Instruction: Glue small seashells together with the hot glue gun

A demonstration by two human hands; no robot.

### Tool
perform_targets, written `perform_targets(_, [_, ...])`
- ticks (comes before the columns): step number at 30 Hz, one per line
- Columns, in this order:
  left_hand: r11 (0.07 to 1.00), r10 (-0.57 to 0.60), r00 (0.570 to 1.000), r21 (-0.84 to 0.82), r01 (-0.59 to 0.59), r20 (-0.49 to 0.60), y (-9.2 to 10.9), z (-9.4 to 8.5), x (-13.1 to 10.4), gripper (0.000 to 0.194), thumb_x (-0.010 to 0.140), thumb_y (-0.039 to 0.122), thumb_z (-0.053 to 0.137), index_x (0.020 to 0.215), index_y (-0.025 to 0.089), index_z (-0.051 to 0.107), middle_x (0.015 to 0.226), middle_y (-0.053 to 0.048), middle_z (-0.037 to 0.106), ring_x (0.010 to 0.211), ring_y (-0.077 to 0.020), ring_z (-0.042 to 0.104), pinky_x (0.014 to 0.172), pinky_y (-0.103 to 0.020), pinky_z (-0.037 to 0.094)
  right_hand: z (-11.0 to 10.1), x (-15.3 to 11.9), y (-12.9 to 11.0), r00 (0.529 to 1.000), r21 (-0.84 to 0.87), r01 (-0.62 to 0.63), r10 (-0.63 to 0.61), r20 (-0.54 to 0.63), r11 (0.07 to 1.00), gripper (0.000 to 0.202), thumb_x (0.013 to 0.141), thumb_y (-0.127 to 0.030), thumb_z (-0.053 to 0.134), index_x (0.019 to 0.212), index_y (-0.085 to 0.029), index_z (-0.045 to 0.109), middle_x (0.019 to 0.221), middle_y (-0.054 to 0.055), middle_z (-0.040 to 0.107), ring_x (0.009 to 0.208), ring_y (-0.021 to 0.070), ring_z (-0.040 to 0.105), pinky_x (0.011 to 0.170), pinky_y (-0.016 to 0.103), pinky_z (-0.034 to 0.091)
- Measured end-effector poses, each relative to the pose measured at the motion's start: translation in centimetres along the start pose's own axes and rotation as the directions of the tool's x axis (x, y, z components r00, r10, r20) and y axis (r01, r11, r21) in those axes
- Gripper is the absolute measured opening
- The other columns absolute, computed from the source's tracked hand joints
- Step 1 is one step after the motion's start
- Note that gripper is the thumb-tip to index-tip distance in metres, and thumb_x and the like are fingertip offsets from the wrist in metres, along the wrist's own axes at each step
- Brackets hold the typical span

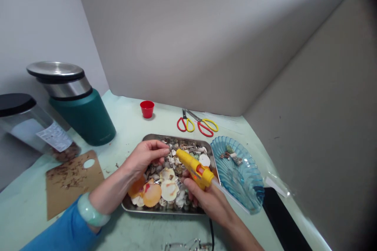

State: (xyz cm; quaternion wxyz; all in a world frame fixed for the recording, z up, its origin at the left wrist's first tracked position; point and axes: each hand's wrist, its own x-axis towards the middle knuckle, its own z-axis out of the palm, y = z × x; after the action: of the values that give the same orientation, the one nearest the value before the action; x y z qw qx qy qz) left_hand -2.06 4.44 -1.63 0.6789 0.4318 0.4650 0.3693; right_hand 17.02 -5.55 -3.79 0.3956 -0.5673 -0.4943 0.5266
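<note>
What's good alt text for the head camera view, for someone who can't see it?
A person's right hand holds a yellow glue gun over a metal tray of seashells, the left hand near its nozzle. A blue dish sits right of the tray; a red cup and scissors are beyond, with a teal bottle at left.

This looks like a craft corner, in a home or a small workshop; I cannot tell which. The table (126, 115) has a pale green cover and stands against plain walls (176, 47). A yellow glue gun (193, 164), a metal tray of shells (165, 213) and, at the far side, two pairs of scissors (200, 120) show handcraft. On the left, a green bottle (85, 115) gives a homely look.
</note>
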Motion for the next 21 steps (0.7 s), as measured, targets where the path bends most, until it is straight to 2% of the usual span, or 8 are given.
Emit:
perform_targets(9, [1.000, 0.025, 1.000, 0.012, -0.025, 0.017, -0.27, -0.07, 0.08, 0.023, 0.059, 0.023, 0.079, 0.074, 0.014, 0.064, 0.056, 0.004, 0.060, 0.045, -0.0062, 0.052, 0.049, -0.019, 0.040, 0.01, 0.00, 0.06, 1.000, -0.012, 0.020, -0.020, 0.018, 1.000, 0.036, 0.080, -0.047, 0.062, 0.100, -0.016, 0.062, 0.067, 0.000, 0.054, 0.051, 0.0106, 0.047, 0.047, 0.023, 0.041])
perform_targets(14, [1.000, 0.018, 0.999, 0.009, -0.018, 0.027, -0.29, -0.07, 0.09, 0.023, 0.062, 0.027, 0.077, 0.076, 0.013, 0.064, 0.052, 0.004, 0.060, 0.044, -0.0068, 0.051, 0.050, -0.019, 0.040, 0.04, -0.05, -0.06, 0.999, -0.004, -0.047, 0.047, -0.016, 0.999, 0.040, 0.079, -0.049, 0.061, 0.101, -0.015, 0.063, 0.059, -0.002, 0.049, 0.049, 0.0105, 0.044, 0.043, 0.022, 0.036])
perform_targets(21, [1.000, 0.014, 1.000, -0.027, -0.014, -0.012, -0.21, 0.08, 0.09, 0.024, 0.058, 0.024, 0.079, 0.073, 0.012, 0.066, 0.056, 0.004, 0.060, 0.046, -0.0058, 0.052, 0.051, -0.019, 0.042, 0.08, -0.09, -0.16, 1.000, 0.004, -0.016, 0.016, 0.004, 1.000, 0.039, 0.078, -0.048, 0.062, 0.100, -0.015, 0.063, 0.062, -0.001, 0.052, 0.050, 0.0107, 0.046, 0.046, 0.023, 0.039])
